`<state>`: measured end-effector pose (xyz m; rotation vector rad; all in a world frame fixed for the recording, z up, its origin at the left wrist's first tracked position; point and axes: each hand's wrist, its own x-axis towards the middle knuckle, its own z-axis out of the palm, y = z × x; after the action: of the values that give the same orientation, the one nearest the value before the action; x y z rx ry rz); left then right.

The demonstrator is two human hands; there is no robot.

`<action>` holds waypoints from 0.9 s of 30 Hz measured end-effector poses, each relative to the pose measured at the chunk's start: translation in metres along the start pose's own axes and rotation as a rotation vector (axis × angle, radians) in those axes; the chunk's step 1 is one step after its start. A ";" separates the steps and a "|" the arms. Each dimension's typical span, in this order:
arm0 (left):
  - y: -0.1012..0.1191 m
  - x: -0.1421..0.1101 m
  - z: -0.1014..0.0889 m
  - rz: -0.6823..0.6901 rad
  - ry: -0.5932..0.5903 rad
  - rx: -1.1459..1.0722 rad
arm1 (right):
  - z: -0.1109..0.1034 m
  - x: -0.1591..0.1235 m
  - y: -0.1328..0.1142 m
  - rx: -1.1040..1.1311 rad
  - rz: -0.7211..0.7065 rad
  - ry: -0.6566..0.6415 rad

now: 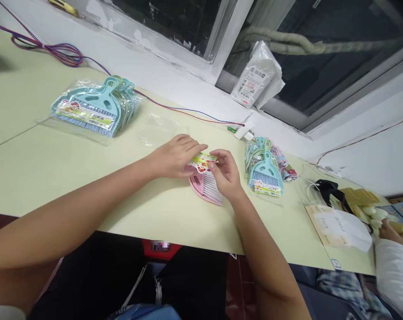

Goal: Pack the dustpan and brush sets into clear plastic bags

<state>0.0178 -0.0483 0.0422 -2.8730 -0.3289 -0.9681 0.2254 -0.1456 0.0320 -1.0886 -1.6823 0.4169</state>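
A small printed card, yellow-green and white with a red cartoon figure, is held up between my hands. My left hand is closed at its left end, fingers bent over the top. On the card's right edge, my right hand pinches with thumb and fingers. Just below the card lies a pink dustpan on the table, with a white-bristled brush on it. The card and my hands cover the dustpan's upper part. A flat clear plastic bag rests beyond my left hand.
Bagged blue and green dustpan sets stand in a left stack and a right stack. Cables run along the wall to a plug. A white paper bag lies to the right, near another person's hand.
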 end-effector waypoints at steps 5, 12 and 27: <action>0.001 0.001 -0.005 -0.081 -0.085 0.077 | 0.003 0.000 -0.009 0.002 0.070 -0.002; 0.002 0.000 -0.011 -0.138 -0.170 0.090 | 0.011 -0.002 -0.016 -0.032 0.146 0.001; -0.017 -0.006 -0.015 -0.222 -0.244 0.119 | -0.013 0.009 0.000 0.188 0.327 0.175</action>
<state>0.0007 -0.0349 0.0511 -2.8893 -0.7130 -0.5980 0.2366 -0.1413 0.0429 -1.2241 -1.2866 0.6550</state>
